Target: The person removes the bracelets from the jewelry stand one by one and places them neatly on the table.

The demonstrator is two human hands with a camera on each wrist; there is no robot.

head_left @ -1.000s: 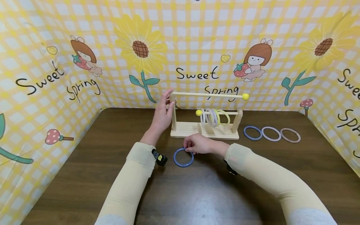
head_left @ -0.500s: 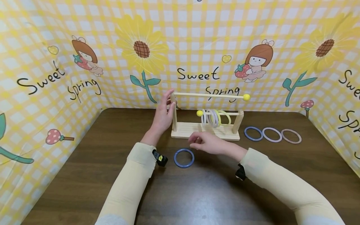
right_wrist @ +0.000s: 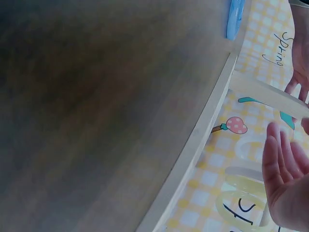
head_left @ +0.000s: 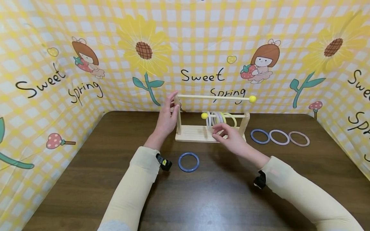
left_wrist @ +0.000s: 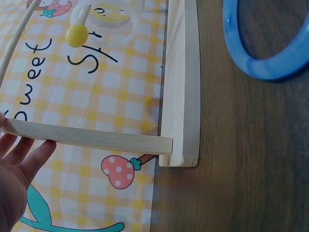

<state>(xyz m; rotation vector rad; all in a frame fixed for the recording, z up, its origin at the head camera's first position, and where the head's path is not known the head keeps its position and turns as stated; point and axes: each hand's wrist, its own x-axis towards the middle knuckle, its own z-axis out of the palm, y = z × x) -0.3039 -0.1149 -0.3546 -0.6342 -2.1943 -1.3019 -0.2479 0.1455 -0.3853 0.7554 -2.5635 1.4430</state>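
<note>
A wooden ring stand (head_left: 190, 133) with two yellow-tipped rods stands at the back of the table. My left hand (head_left: 167, 117) holds its taller left post near the top, and in the left wrist view the fingers (left_wrist: 36, 157) lie against that post. Several white and yellow rings (head_left: 221, 118) hang on the lower rod. In front of them is my right hand (head_left: 229, 136), fingers loosely bent, thumb apart, nothing held. The right wrist view shows that hand (right_wrist: 289, 181) beside the rings. A blue ring (head_left: 189, 171) lies flat on the table in front of the stand.
To the right of the stand, a blue ring (head_left: 259, 143), a pale lilac ring (head_left: 279, 144) and a pinkish ring (head_left: 299, 145) lie in a row. A yellow checked cloth (head_left: 196, 38) encloses the dark wooden table (head_left: 202, 205) behind and at the sides.
My right hand has let go of the front blue ring and moved right and up to the hanging rings. The blue ring stays put, and my left hand keeps its place.
</note>
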